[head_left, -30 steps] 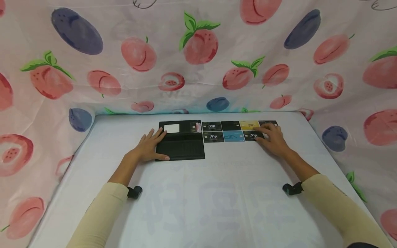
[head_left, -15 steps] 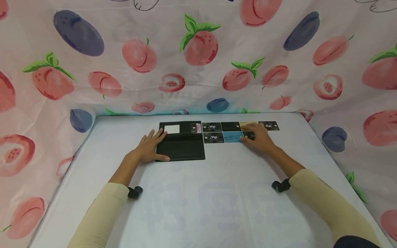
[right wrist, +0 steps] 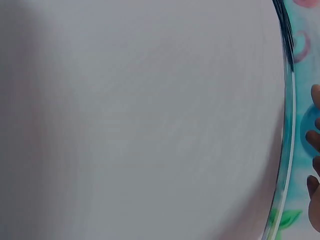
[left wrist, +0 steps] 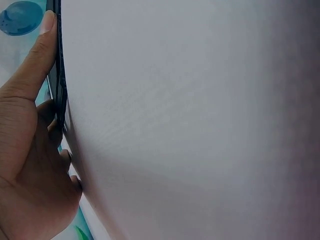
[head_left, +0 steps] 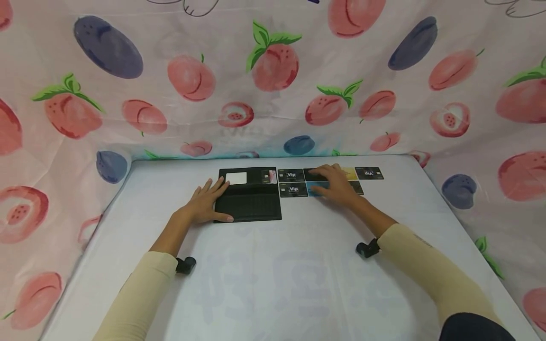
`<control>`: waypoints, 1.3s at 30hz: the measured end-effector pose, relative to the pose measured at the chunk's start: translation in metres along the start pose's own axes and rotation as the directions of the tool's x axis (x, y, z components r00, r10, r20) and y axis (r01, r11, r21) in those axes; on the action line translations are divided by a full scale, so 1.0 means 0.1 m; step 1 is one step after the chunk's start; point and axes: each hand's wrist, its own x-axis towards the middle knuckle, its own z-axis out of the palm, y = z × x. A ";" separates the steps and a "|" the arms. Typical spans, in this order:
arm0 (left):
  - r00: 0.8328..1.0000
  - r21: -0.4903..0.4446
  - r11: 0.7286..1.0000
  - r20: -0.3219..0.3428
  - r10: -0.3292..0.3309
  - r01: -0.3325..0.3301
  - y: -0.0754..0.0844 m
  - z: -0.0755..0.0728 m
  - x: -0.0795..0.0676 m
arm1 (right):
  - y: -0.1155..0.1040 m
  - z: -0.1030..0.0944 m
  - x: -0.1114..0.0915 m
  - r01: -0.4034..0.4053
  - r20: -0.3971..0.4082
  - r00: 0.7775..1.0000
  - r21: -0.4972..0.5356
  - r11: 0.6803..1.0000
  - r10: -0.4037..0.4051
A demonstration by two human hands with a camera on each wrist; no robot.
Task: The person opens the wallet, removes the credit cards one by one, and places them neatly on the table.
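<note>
An opened black wallet [head_left: 251,203] lies flat at the back of the table, a white panel and a small card showing in its upper half. My left hand [head_left: 204,201] rests on its left side with fingers spread; the left wrist view shows the thumb [left wrist: 42,52] along the wallet's edge. Cards lie in two rows right of the wallet. My right hand [head_left: 334,184] is over the middle of them, fingers extended, covering parts of a black card [head_left: 311,176], a blue card [head_left: 313,185] and a yellow card [head_left: 351,173]. In the right wrist view only fingertips [right wrist: 314,140] show.
Two black Vip cards [head_left: 293,190] sit against the wallet's right edge, one above the other. Another dark card [head_left: 370,173] ends the upper row at right. A fruit-print cloth [head_left: 273,118] hangs behind the white table [head_left: 277,284].
My right hand has moved left along the cards, from the far right dark card to the black and blue ones. The left hand and the wallet have stayed in place.
</note>
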 end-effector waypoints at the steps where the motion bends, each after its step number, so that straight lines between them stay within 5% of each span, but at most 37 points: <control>1: 1.000 -0.001 1.000 0.000 -0.001 0.001 0.00 0.00 0.00 | -0.03 0.02 0.03 0.005 0.002 1.000 -0.005 1.000 -0.005; 14: 1.000 0.010 1.000 0.010 -0.003 0.003 -0.01 -0.01 0.01 | -0.34 0.27 0.40 0.024 0.040 0.999 -0.072 0.997 -0.021; 39: 1.000 0.023 1.000 0.007 -0.003 0.003 -0.03 0.03 0.02 | -0.70 0.60 0.79 0.026 0.186 0.983 -0.195 0.980 0.011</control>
